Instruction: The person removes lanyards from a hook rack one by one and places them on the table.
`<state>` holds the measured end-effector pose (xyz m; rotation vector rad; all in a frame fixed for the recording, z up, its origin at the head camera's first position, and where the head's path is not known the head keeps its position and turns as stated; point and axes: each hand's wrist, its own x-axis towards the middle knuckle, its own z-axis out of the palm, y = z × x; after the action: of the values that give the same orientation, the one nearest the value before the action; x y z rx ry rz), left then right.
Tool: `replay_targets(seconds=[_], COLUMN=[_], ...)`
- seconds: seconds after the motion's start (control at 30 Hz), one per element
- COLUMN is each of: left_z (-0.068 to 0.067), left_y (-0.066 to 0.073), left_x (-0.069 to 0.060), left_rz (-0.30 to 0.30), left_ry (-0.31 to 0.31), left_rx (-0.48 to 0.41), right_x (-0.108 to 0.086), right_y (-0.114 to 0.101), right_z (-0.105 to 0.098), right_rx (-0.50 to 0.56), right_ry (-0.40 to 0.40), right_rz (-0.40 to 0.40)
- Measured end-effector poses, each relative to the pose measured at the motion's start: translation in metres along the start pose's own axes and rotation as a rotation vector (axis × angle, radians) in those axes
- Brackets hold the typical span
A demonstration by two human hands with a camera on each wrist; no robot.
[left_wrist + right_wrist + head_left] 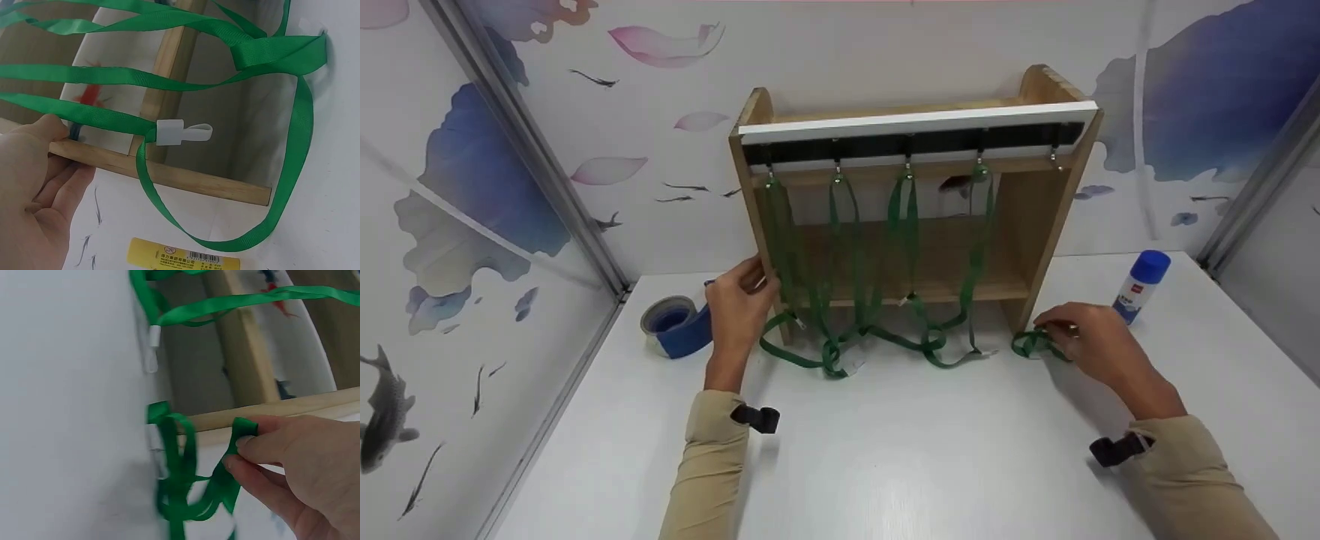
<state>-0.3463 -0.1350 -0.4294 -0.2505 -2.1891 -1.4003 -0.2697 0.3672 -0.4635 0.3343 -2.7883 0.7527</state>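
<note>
Green lanyards (911, 217) with white plastic clips (170, 133) hang from several hooks on the front of a wooden shelf (1054, 225); their lower loops lie on the table. My left hand (741, 304) grips the shelf's left side panel, thumb on one side and fingers on the other in the left wrist view. Low by the shelf's right front corner, my right hand (1091, 345) pinches another green lanyard (225, 481) between thumb and fingers. That lanyard hangs in loose folds beneath the fingertips. The rightmost hook (1056, 157) carries no lanyard.
A roll of blue tape (686, 337) lies left of the shelf, beside my left hand. A glue stick with a blue cap (1140, 289) stands behind my right hand. The white table (885, 450) meets printed wall panels (675, 202) at the back and sides.
</note>
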Motion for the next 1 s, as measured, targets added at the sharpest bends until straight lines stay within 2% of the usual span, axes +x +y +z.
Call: replay_targets(seconds=[0.1,0.23,0.5,0.67,0.87,1.0], left_z=[-0.001,-0.002,0.0,0.001,0.0,0.001], left_y=[0.0,0.0,0.0,-0.001,-0.001,0.0], left_x=[0.0,0.0,-0.001,-0.001,-0.002,-0.001], left_rz=[0.0,-0.002,-0.007,0.007,0.015,0.022], left_ry=[0.008,0.01,0.004,0.008,0.004,0.014], left_rx=[0.0,0.007,0.016,0.008,-0.002,-0.011], right_x=[0.0,0.002,-0.002,-0.006,-0.008,-0.009], right_y=[0.004,0.005,0.013,0.018,0.023,0.02], right_z=[0.009,0.019,0.02,0.014,0.007,-0.003], right_rx=[0.048,0.041,-0.004,-0.008,-0.021,-0.034], right_ry=[-0.106,-0.21,-0.233,-0.242,-0.272,-0.25], right_rz=[0.02,0.072,0.078,0.084,0.141,0.118])
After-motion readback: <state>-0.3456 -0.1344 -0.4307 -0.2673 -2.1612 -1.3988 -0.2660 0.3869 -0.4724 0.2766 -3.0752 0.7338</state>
